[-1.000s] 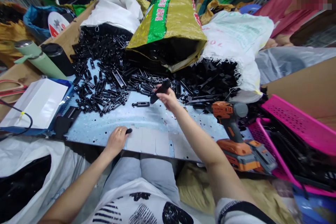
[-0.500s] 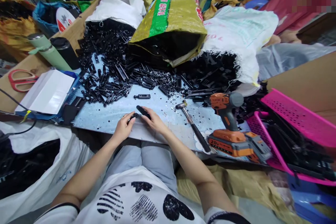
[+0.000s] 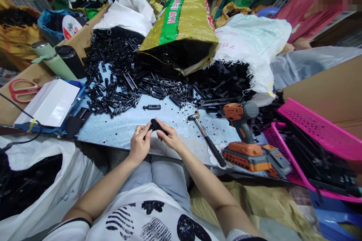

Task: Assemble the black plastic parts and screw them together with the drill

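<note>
Close together above the table's front edge, my left hand (image 3: 140,140) and my right hand (image 3: 169,134) both grip small black plastic parts (image 3: 154,124) that meet between the fingertips. Whether they are joined cannot be made out, as the fingers cover much of them. Just beyond lies a single slotted black part (image 3: 152,107) on the light blue table top (image 3: 113,128). A hammer (image 3: 207,139) with a dark handle rests to the right of my right hand. Behind is a spread of loose black parts (image 3: 113,94).
An orange cordless drill (image 3: 244,135) stands on the right, beside a pink basket (image 3: 302,169) of black parts. At the back, a yellow sack (image 3: 189,22) and white sacks (image 3: 251,34) spill parts. Papers (image 3: 51,101), scissors (image 3: 24,90) and a green bottle (image 3: 58,62) are at left.
My hands have come together, bringing the black parts they hold into contact; before, the parts were slightly apart. The view has shifted a little.
</note>
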`<state>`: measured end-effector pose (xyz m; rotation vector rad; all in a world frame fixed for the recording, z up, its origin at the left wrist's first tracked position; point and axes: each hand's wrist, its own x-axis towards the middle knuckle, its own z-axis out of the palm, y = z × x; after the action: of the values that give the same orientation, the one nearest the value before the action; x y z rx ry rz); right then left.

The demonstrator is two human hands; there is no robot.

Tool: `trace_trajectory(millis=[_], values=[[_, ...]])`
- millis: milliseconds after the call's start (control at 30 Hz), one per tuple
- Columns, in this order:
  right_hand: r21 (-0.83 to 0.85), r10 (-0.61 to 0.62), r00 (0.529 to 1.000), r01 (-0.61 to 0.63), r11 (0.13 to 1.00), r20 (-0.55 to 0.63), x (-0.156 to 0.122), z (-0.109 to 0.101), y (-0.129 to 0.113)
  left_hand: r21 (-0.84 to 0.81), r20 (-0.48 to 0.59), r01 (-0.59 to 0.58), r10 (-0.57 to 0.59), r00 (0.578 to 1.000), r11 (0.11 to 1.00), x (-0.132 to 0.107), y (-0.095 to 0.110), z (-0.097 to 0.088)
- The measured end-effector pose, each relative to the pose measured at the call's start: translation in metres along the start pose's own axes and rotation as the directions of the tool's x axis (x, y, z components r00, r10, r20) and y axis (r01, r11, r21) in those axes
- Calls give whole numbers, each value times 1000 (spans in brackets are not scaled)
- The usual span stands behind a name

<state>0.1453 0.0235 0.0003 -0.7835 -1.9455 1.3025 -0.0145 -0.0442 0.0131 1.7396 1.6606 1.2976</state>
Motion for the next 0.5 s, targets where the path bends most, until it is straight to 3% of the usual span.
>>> trace_trajectory(millis=[100, 167, 367, 500], values=[[88, 15, 990, -3, 996, -142, -1, 20, -2, -21, -212, -33, 27, 977, 999, 2, 10, 13], [109, 34, 978, -11, 994, -206, -1, 33, -4, -25, -285, -59, 49, 957, 998, 5, 12, 17], [-78, -142, 943, 124, 989, -300, 5, 37, -22, 4, -247, -241, 234, 940, 971, 19, 7, 4], [-216, -209, 935, 150, 965, -286, 10, 32, -31, 0, -306, -245, 233, 923, 970, 27, 8, 3]])
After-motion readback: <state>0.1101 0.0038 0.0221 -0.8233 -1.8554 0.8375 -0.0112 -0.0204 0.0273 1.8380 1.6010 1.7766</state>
